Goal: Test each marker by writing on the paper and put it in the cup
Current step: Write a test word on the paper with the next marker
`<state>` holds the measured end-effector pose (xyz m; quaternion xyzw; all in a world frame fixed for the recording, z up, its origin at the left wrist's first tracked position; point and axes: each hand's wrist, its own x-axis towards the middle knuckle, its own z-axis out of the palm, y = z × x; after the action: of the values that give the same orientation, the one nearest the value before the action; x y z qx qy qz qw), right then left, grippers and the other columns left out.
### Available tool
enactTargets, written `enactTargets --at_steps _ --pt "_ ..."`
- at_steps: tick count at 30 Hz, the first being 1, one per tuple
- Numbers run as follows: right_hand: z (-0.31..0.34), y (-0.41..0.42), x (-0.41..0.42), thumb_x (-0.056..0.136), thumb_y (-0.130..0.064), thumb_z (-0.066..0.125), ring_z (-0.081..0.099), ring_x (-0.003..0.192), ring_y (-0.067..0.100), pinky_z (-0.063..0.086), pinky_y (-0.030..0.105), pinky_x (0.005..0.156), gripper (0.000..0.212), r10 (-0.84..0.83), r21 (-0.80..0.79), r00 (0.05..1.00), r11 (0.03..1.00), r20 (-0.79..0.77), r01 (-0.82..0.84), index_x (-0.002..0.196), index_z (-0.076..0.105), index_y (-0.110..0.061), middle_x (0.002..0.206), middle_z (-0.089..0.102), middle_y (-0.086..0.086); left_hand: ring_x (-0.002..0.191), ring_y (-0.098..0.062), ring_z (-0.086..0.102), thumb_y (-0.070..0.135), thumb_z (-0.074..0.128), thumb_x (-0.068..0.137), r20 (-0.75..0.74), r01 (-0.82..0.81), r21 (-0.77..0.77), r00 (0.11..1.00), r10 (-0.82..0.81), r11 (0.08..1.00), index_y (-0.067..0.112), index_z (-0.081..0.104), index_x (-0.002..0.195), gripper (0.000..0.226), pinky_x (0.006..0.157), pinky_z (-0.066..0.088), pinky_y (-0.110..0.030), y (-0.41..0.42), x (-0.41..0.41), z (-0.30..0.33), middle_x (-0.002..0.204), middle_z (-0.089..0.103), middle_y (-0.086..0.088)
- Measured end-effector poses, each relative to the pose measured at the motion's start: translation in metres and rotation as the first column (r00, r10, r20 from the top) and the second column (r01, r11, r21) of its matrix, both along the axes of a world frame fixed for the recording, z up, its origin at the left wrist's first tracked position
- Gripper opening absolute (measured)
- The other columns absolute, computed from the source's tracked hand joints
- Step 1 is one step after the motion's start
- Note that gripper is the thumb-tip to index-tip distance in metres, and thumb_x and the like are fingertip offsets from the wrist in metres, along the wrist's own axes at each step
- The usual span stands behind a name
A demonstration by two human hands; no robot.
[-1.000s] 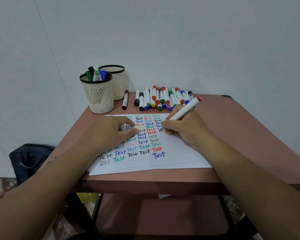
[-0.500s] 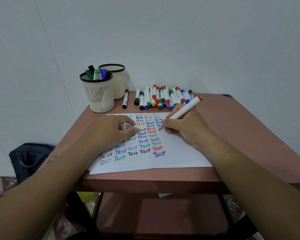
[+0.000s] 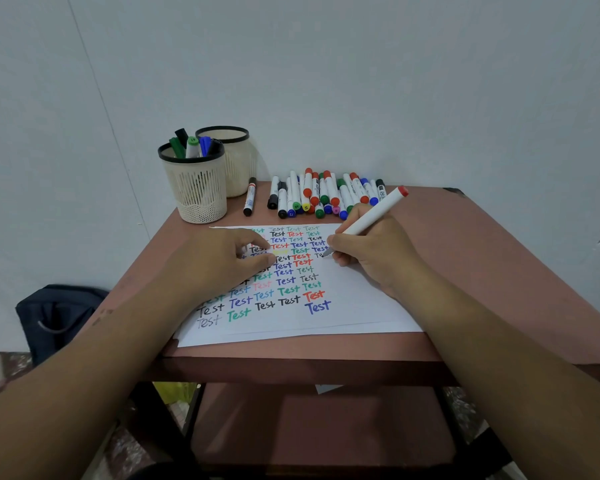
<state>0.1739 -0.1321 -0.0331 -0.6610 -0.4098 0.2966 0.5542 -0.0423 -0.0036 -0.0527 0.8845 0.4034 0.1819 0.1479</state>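
A reddish-brown table [image 3: 482, 244] is set against a pale wall [image 3: 326, 64]. Most of its near half is covered by a white sheet of paper [image 3: 354, 306], filled with rows of the word "Test" in black, blue, green and red. At 8 o'clock from the table, a dark bag [image 3: 56, 317] is seen on the floor.

The left hand [image 3: 219, 261] is laid on the paper's left part at 9 o'clock from the sheet's middle, its fingers loosely curled and resting on the sheet, nothing being gripped. The right hand [image 3: 374, 251] is placed at 3 o'clock from it, its fingers closed round a white marker with a red end [image 3: 371, 220]; the tip is touched to the paper beside the written rows, and the barrel is slanted up toward 2 o'clock.

At 11 o'clock from the paper, a cream mesh cup [image 3: 196, 188] with a black rim is stood, holding several markers. A second cream cup [image 3: 236, 161] is set just behind it, touching or nearly so. At 12 o'clock, a heap of capped markers [image 3: 323, 195] is laid near the wall, with a single black marker [image 3: 250, 197] lying apart between the heap and the cups.
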Motion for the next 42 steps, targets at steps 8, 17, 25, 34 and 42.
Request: enactTargets --at_steps 8,17,25,34,42 --pt "-0.0021 0.0003 0.0008 0.085 0.003 0.077 0.067 0.071 0.026 0.061 0.035 0.07 0.021 0.028 -0.028 0.998 0.999 0.049 -0.027 0.08 0.061 -0.01 0.08 0.066 0.019 0.077 -0.005 0.058 0.075 0.055 0.083 0.002 0.002 0.005 1.0 -0.002 1.0 0.051 0.065 0.116 0.043 0.075 0.055 -0.034 0.0019 -0.0004 -0.0019 0.083 0.062 0.014" --pt "-0.0004 -0.0007 0.0005 0.085 0.0 0.078 0.07 0.074 0.025 0.062 0.032 0.069 0.019 0.033 -0.033 0.998 0.999 0.044 -0.032 0.083 0.062 -0.01 0.083 0.069 0.019 0.068 -0.005 0.053 0.074 0.056 0.083 0.019 0.011 -0.012 1.0 -0.011 1.0 0.05 0.066 0.116 0.042 0.06 0.039 -0.026 0.0027 0.0008 -0.0026 0.075 0.057 0.013" --pt "-0.0005 -0.0006 0.0015 0.086 0.002 0.074 0.067 0.071 0.025 0.063 0.044 0.075 0.02 -0.005 -0.017 0.995 1.0 0.095 0.007 0.081 0.06 -0.012 0.078 0.066 0.017 0.065 -0.005 0.051 0.073 0.056 0.083 0.022 0.004 -0.02 1.0 -0.004 1.0 0.05 0.066 0.116 0.042 0.06 0.036 -0.026 0.0029 0.0012 -0.0022 0.072 0.055 0.014" --pt "-0.0032 0.0012 0.0034 0.086 0.0 0.076 0.068 0.074 0.026 0.064 0.043 0.074 0.023 -0.008 -0.02 0.994 1.0 0.105 0.01 0.077 0.06 -0.014 0.085 0.066 0.023 0.063 -0.006 0.05 0.072 0.057 0.084 0.017 0.006 -0.013 1.0 -0.005 1.0 0.049 0.066 0.114 0.039 0.059 0.034 -0.025 0.002 0.0007 -0.0014 0.069 0.053 0.013" --pt "-0.0048 0.0023 0.0055 0.085 0.001 0.074 0.065 0.073 0.025 0.06 0.035 0.068 0.026 0.004 -0.016 0.996 1.0 0.09 -0.002 0.073 0.058 -0.016 0.079 0.062 0.015 0.067 -0.006 0.053 0.073 0.057 0.083 0.016 -0.002 -0.01 1.0 0.002 1.0 0.049 0.066 0.115 0.04 0.061 0.039 -0.027 0.0028 0.0009 -0.0022 0.073 0.056 0.012"
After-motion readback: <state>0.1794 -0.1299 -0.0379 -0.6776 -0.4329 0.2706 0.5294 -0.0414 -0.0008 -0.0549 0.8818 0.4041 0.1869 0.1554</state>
